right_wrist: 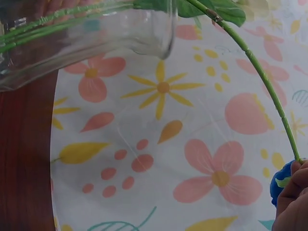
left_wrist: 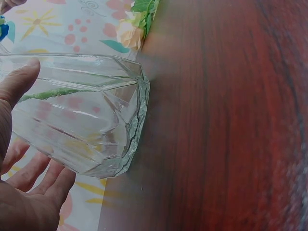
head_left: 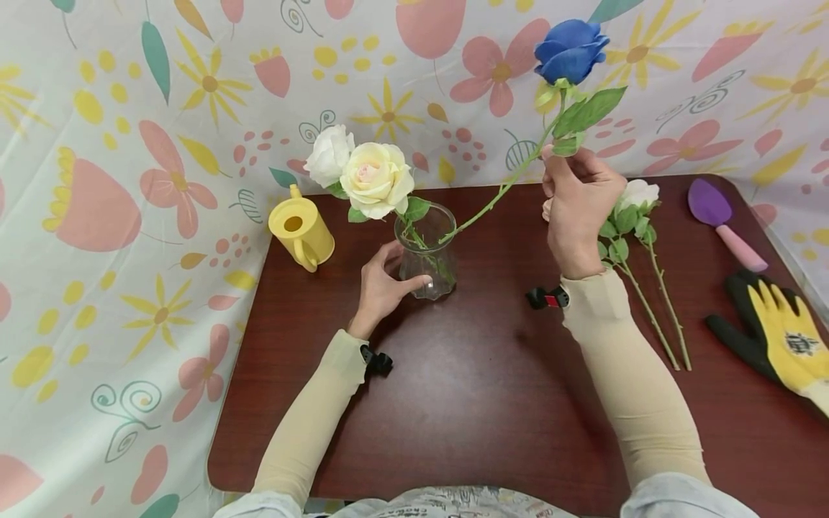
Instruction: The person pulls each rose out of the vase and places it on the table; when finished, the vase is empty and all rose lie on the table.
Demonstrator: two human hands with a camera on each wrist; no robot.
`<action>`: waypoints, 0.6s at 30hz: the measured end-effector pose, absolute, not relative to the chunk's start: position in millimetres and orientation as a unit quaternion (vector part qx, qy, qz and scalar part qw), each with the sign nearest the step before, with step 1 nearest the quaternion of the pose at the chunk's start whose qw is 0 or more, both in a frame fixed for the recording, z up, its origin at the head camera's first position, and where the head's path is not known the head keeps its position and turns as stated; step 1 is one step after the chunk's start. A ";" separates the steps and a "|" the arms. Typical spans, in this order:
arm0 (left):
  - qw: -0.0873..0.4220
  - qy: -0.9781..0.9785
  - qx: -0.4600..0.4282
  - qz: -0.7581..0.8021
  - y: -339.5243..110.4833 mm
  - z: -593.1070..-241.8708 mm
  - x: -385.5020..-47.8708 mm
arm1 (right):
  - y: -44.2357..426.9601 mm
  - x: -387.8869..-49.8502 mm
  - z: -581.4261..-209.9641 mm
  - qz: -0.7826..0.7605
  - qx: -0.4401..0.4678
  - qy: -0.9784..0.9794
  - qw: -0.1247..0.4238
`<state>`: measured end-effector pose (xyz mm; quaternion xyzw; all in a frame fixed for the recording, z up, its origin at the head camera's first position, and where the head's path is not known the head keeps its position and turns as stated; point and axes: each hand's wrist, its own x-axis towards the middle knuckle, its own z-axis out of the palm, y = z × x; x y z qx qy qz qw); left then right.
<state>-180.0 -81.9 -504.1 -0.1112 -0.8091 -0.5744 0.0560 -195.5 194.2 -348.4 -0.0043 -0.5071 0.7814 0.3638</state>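
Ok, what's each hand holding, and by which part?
Right hand pinches the blue rose by its upper stem; left hand holds the glass vase by its sides.

A dark reddish-brown table [head_left: 453,403] with rounded corners is carrying everything. Toward its back left, a yellow watering can [head_left: 313,234] is standing, and a clear glass vase [head_left: 444,262] is standing to the right of it. Along the right side, leafy rose stems [head_left: 626,219] are lying near a purple trowel [head_left: 711,204] with a pink handle, while a yellow-and-black glove [head_left: 780,334] is resting nearer the front.
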 end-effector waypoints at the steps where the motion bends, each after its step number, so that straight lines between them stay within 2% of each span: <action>1: 0.058 -0.809 -0.112 -0.574 -81.9 -504.4 -180.0 | 196.0 -195.0 -347.5 0.783 -0.004 -0.503 0.366; 10: 0.059 -0.809 -0.110 -0.575 -81.7 -504.7 -180.6 | 215.0 -190.9 -344.1 0.790 -0.022 -0.483 0.377; 18: 0.060 -0.810 -0.113 -0.572 -82.2 -505.9 -181.1 | 236.5 -192.0 -361.5 0.793 -0.033 -0.486 0.366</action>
